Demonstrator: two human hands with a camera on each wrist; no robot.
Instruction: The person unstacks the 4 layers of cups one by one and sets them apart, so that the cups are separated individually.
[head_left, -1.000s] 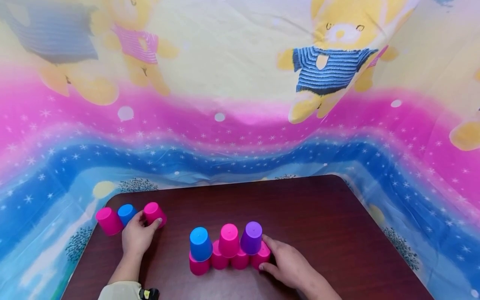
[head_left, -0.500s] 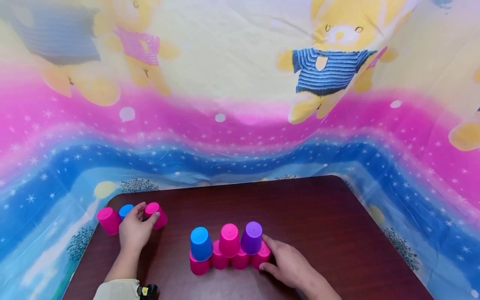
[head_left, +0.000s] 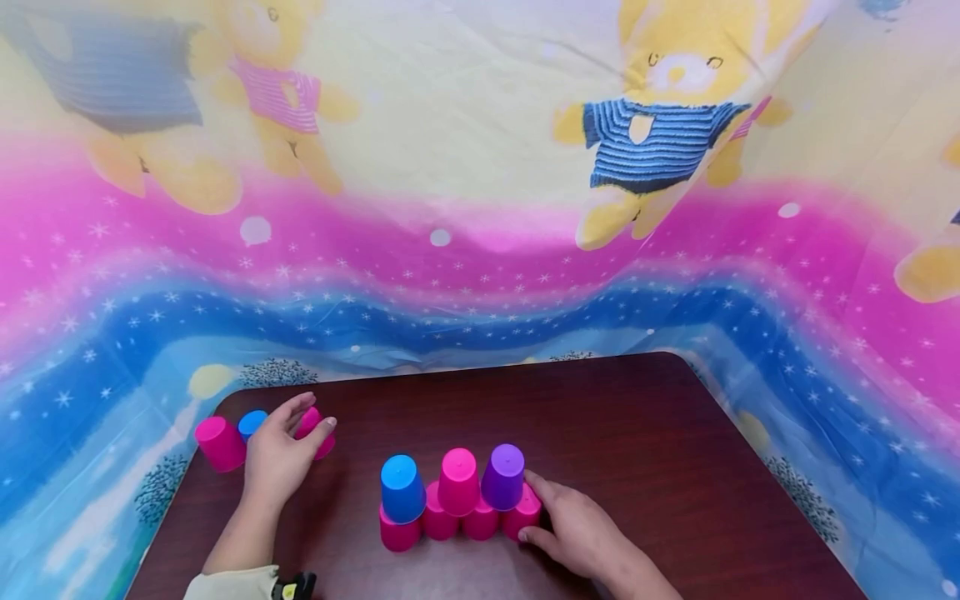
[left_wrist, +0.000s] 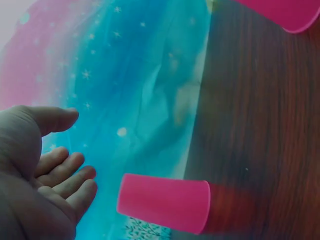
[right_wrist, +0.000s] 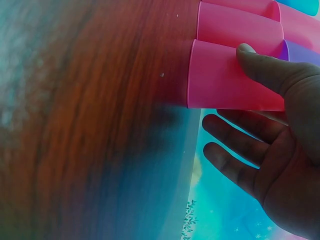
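In the head view my left hand [head_left: 281, 454] has its fingers spread in front of a pink cup [head_left: 308, 419], partly covering it. Its palm holds nothing in the left wrist view, where an upside-down pink cup [left_wrist: 165, 202] stands apart from the fingers. My right hand [head_left: 577, 525] holds the rightmost pink cup of a bottom row [right_wrist: 220, 75] between thumb and fingers. Above this pink row sit a blue cup [head_left: 402, 487], a pink cup [head_left: 458, 482] and a purple cup [head_left: 503, 477], all upside down.
At the table's left edge stand another pink cup [head_left: 220, 443] and a blue cup [head_left: 252, 423], partly behind the left hand. The dark wooden table [head_left: 675, 450] is enclosed by a printed cloth [head_left: 480, 275] with bears.
My left hand has let go of the pink cup at the back left and risen slightly, its fingers opening. The right hand and the stacked cups have stayed in place.
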